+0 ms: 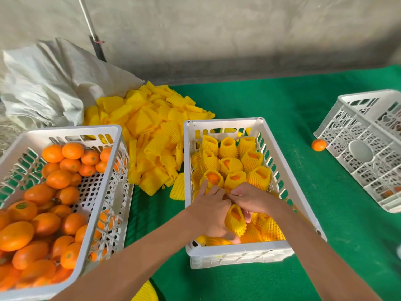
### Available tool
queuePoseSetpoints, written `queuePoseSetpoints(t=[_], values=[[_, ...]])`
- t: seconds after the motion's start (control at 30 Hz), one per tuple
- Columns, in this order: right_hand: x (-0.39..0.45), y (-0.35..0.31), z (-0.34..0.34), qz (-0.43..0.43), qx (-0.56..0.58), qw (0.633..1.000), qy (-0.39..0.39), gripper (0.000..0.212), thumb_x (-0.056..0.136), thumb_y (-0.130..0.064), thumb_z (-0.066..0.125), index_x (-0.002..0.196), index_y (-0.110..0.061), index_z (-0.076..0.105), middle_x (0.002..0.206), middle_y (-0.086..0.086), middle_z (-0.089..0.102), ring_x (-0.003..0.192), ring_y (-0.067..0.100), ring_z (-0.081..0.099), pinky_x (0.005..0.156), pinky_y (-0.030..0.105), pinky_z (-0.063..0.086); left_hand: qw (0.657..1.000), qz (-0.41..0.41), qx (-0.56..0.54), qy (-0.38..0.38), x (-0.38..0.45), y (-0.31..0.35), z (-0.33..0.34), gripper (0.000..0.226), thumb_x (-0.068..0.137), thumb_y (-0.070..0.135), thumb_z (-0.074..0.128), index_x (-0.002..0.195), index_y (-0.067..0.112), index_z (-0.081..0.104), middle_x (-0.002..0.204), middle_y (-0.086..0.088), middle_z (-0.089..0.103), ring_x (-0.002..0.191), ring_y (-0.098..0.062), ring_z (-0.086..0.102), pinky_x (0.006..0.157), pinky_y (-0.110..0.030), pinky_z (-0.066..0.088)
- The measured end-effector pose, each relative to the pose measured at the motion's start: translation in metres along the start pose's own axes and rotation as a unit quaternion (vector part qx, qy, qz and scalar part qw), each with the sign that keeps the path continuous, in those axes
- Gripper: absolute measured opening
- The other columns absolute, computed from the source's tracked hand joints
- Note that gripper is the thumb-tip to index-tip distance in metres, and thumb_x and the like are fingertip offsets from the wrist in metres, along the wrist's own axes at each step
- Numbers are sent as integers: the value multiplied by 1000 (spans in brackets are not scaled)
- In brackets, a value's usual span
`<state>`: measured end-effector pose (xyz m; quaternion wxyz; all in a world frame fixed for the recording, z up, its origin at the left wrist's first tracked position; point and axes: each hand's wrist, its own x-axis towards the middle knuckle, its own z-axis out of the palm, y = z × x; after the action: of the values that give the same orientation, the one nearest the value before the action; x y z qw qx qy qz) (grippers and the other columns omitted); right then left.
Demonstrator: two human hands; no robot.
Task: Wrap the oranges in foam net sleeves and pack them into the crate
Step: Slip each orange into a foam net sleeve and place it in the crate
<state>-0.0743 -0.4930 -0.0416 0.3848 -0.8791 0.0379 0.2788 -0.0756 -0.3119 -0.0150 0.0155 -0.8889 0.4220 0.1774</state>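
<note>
Head view: both hands reach into the middle crate (pixel 225 249), probably to seat a sleeved orange (pixel 235 220) upright beside the packed rows so the next row fills evenly. The left hand (pixel 213 208) curls round that orange from the left; the right hand (pixel 249 199) has fingers bent onto it, grip partly hidden. Bare oranges (pixel 58 179) wait in the left crate, foam net sleeves (pixel 149 127) heaped between on the green counter (pixel 282 101)

Sleeved orange (pixel 235 220) upright in both grips inside white crate (pixel 238 249); wrapped oranges (pixel 232 164) packed in rows beyond.
</note>
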Motion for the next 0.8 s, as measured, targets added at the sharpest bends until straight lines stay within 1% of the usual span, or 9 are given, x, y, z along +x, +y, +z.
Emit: queuePoseSetpoints(t=[0.13, 0.23, 0.33, 0.47, 0.5, 0.6, 0.67, 0.73, 0.8], values=[[-1, 1, -2, -6, 9, 1000, 6, 63, 106, -48, 44, 92, 9, 67, 54, 16, 66, 46, 22, 66, 52, 29, 56, 1000, 21, -3, 19, -3, -3, -15, 85, 69, 73, 74, 124, 9, 64, 143, -7, 48, 144, -26, 28, 126, -56, -5], [-3, 0, -3, -4, 26, 1000, 9, 63, 103, -56, 42, 94, 0, 70, 51, 7, 66, 47, 23, 67, 52, 30, 57, 1000, 25, -11, 12, -8, -9, -28, 77, 68, 76, 69, 113, 13, 68, 149, -4, 46, 149, -22, 20, 126, -53, -9], [-3, -2, -4, -5, 43, 999, 0, 46, 106, -49, 44, 85, -14, 65, 55, -10, 69, 45, 21, 66, 52, 32, 57, 1000, 20, -9, -10, -16, -17, -38, 70, 66, 76, 69, 96, 14, 61, 153, -7, 43, 152, -21, 15, 126, -52, -11], [-2, -1, -4, -15, 47, 999, -8, 48, 107, -48, 43, 100, -12, 74, 94, -6, 79, 51, 25, 69, 57, 35, 61, 995, -19, -1, -99, -26, -27, -48, 84, 71, 71, 74, 126, 8, 65, 164, -8, 32, 156, -20, 6, 123, -52, -13], [-1, 0, -4, -17, 45, 999, -6, 50, 106, -49, 43, 102, -11, 74, 99, -4, 79, 52, 25, 69, 58, 35, 61, 993, -23, -2, -118, -28, -26, -47, 82, 72, 68, 75, 128, 8, 65, 166, -7, 29, 158, -20, 2, 123, -53, -14], [-1, 3, -4, -19, 45, 999, 0, 51, 105, -52, 44, 102, -12, 75, 99, -4, 79, 52, 24, 70, 58, 33, 60, 988, -35, -4, -150, -31, -19, -42, 74, 75, 63, 77, 126, 10, 67, 169, -6, 25, 159, -21, -3, 121, -56, -16], [-1, 3, -3, -18, 50, 999, 1, 51, 105, -52, 44, 103, -11, 75, 99, -3, 79, 52, 24, 70, 57, 33, 59, 986, -42, 7, -159, -32, -14, -42, 77, 78, 64, 75, 133, 11, 64, 170, -5, 21, 159, -23, -6, 120, -58, -19], [-1, 3, -3, -14, 58, 998, 1, 51, 105, -51, 44, 105, -10, 74, 99, -3, 79, 51, 24, 69, 56, 32, 59, 981, -50, 26, -185, -33, -10, -44, 78, 86, 61, 69, 145, 11, 54, 173, -6, 10, 159, -27, -11, 119, -60, -21], [-2, 3, -3, -14, 65, 998, 2, 50, 106, -50, 44, 105, -10, 74, 98, -3, 79, 51, 23, 68, 55, 32, 58, 971, -56, 46, -226, -36, -5, -45, 71, 96, 45, 61, 153, 8, 42, 173, -11, -4, 158, -29, -16, 120, -61, -21]])
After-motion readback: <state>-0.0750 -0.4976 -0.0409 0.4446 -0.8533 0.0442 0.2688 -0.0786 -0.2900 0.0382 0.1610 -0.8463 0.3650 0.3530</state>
